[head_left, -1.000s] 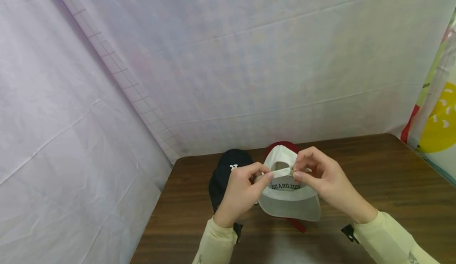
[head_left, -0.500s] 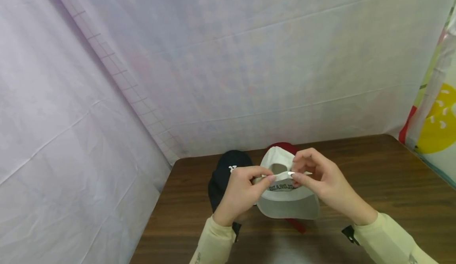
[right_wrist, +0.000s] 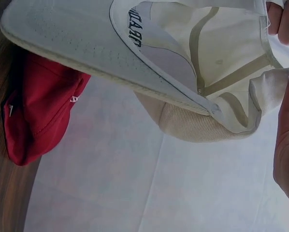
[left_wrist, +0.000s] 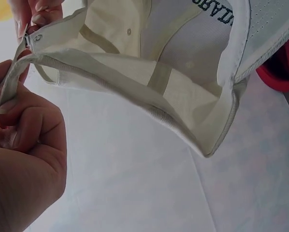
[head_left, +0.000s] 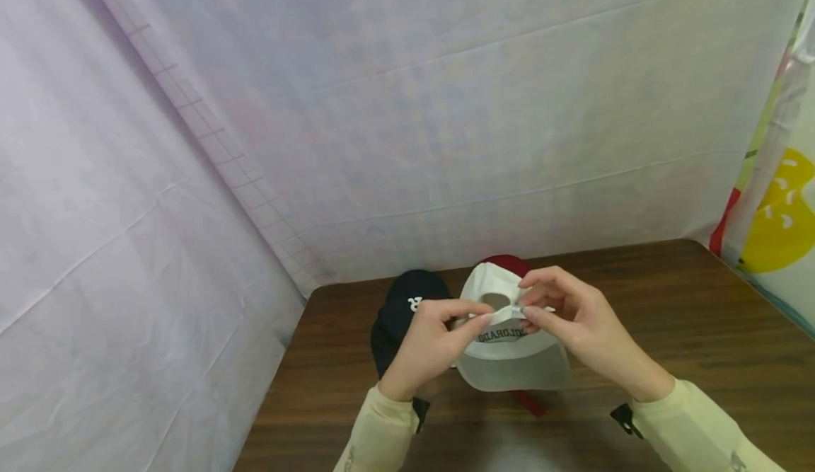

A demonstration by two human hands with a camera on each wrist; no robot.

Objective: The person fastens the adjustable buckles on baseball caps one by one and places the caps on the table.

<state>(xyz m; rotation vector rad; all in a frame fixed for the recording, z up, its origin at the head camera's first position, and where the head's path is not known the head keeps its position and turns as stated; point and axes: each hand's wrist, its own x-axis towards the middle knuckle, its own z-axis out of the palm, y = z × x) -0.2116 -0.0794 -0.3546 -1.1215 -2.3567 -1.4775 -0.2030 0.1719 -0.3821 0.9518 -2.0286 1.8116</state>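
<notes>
A white baseball cap (head_left: 512,373) hangs upside down between both hands, its brim toward the person and dark lettering showing inside. My left hand (head_left: 436,341) pinches the free part of the cap's back strap (left_wrist: 10,87) between thumb and index finger. With thumb and fingertips, my right hand (head_left: 579,320) holds the strap's other end at a small metal buckle (head_left: 518,310). The strap runs bent between the two hands, below the cap's rear opening. In the right wrist view, the brim (right_wrist: 77,48) reaches out over a red cap (right_wrist: 48,106).
A black cap (head_left: 414,302) with a white letter lies left of the white cap, partly behind the left hand. The red cap sits behind and beneath the white one on the brown wooden table (head_left: 318,387). Pale curtains (head_left: 446,139) rise behind the table's far edge.
The strap has gone from fairly straight to bent between the hands. The white cap has shifted slightly left. Both hands keep their grip and have hardly moved.
</notes>
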